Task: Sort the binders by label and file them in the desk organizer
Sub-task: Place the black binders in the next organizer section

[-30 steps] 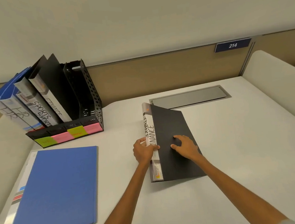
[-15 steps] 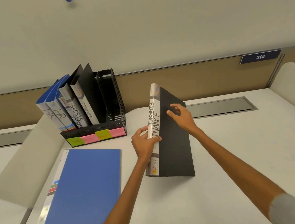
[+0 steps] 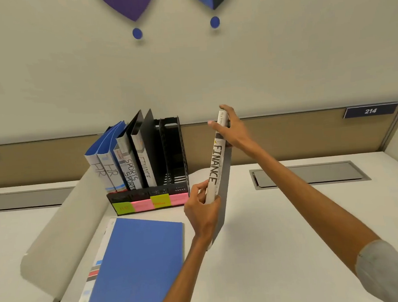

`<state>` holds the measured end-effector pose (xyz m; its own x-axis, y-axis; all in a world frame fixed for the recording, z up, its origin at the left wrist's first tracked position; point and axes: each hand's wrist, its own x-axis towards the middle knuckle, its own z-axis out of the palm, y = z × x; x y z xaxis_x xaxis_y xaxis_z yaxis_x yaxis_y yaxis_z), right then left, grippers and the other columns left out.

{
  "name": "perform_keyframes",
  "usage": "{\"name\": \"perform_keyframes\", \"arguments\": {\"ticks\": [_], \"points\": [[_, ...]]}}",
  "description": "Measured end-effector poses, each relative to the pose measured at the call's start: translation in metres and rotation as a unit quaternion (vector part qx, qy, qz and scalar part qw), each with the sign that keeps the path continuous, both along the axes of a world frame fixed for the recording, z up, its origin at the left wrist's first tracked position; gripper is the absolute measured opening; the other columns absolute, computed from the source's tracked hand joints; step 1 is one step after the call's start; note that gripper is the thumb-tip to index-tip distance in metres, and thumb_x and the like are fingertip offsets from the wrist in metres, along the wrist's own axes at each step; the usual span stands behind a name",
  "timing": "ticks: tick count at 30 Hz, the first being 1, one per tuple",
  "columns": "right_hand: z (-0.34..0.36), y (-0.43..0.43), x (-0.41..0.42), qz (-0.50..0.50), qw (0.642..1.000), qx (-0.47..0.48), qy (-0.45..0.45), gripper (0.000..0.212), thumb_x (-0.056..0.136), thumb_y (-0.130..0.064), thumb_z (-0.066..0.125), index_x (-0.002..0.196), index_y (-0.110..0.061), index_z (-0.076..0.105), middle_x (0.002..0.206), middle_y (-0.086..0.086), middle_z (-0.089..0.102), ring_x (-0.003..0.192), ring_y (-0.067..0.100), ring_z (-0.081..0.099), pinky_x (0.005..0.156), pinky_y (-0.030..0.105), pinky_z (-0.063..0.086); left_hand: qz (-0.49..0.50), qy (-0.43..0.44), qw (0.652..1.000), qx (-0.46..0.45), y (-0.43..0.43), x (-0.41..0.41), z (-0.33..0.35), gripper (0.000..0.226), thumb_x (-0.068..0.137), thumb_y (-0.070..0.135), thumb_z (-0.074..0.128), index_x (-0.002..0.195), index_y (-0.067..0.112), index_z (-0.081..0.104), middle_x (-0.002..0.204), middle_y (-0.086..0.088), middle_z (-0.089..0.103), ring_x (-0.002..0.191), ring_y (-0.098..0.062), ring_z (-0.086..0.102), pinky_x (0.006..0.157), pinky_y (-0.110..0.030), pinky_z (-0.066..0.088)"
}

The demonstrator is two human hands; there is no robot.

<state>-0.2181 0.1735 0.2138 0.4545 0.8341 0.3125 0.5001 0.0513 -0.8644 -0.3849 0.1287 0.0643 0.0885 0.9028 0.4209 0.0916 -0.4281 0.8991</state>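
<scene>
Head view: FINANCE binder [image 3: 215, 171] lay flat on the desk [image 3: 283, 239] a second ago. It is now tipped up almost vertical, spine toward the camera, just right of the desk organizer [image 3: 183, 152]. The left hand [image 3: 201, 212] grips the lower spine with thumb and fingers curled round it. The right hand [image 3: 233, 129] clasps the top end, where half a second ago it pressed on the cover. Whether the bottom corner touches the desk I cannot tell. In the organizer stand two HR, two SPORTS and one filed FINANCE binder [image 3: 145, 167], with open slots to the right of that one (probably where this binder belongs). My reading is that sorting is settled for this one and filing comes next. A blue binder [image 3: 136, 270] lies flat on the desk, unfiled.
</scene>
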Motion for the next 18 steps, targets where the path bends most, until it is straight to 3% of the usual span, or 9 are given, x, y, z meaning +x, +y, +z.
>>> {"name": "perform_keyframes", "arguments": {"ticks": [3, 9, 12, 15, 18], "points": [[0.015, 0.011, -0.019, 0.002, 1.000, 0.006, -0.016, 0.051, 0.089, -0.040, 0.066, 0.135, -0.030, 0.046, 0.111, -0.002, 0.050, 0.100, 0.021, 0.060, 0.080, 0.048, 0.059, 0.011, -0.015, 1.000, 0.018, 0.008, -0.009, 0.005, 0.055, 0.072, 0.012, 0.082, 0.100, 0.050, 0.054, 0.097, 0.046, 0.060, 0.087, 0.009, 0.067, 0.063, -0.021, 0.059], [0.042, 0.030, -0.043, 0.011, 1.000, 0.018, -0.005, 0.028, 0.085, -0.019, 0.068, 0.112, -0.020, 0.065, 0.105, 0.004, 0.061, 0.090, 0.027, 0.069, 0.060, 0.045, 0.062, 0.015, -0.044, 0.999, 0.017, 0.029, -0.027, 0.009, 0.056, 0.071, 0.006, 0.080, 0.102, 0.046, 0.057, 0.102, 0.041, 0.064, 0.093, 0.005, 0.068, 0.067, -0.020, 0.059], [0.051, 0.041, -0.055, -0.001, 0.998, 0.040, -0.044, 0.024, 0.084, -0.013, 0.064, 0.107, -0.016, 0.071, 0.096, 0.011, 0.063, 0.082, 0.025, 0.065, 0.065, 0.041, 0.062, 0.023, -0.051, 0.998, 0.008, 0.040, -0.034, 0.008, 0.055, 0.069, 0.003, 0.079, 0.102, 0.041, 0.058, 0.100, 0.036, 0.066, 0.090, 0.005, 0.069, 0.069, -0.026, 0.060], [0.055, 0.050, -0.069, -0.013, 0.994, 0.071, -0.081, 0.028, 0.083, -0.014, 0.062, 0.108, -0.017, 0.074, 0.086, 0.001, 0.065, 0.068, 0.005, 0.056, 0.066, 0.027, 0.051, 0.020, -0.057, 0.998, -0.009, 0.051, -0.039, 0.009, 0.050, 0.069, 0.005, 0.078, 0.104, 0.035, 0.059, 0.097, 0.028, 0.070, 0.090, 0.000, 0.070, 0.068, -0.035, 0.062], [0.061, 0.056, -0.083, -0.008, 0.990, 0.092, -0.103, 0.030, 0.083, -0.013, 0.061, 0.110, -0.015, 0.073, 0.082, -0.004, 0.065, 0.066, 0.000, 0.054, 0.069, 0.021, 0.046, 0.016, -0.015, 1.000, -0.013, 0.063, -0.047, 0.011, 0.053, 0.069, 0.012, 0.079, 0.110, 0.036, 0.056, 0.097, 0.024, 0.070, 0.087, -0.001, 0.070, 0.067, -0.030, 0.061]]}}
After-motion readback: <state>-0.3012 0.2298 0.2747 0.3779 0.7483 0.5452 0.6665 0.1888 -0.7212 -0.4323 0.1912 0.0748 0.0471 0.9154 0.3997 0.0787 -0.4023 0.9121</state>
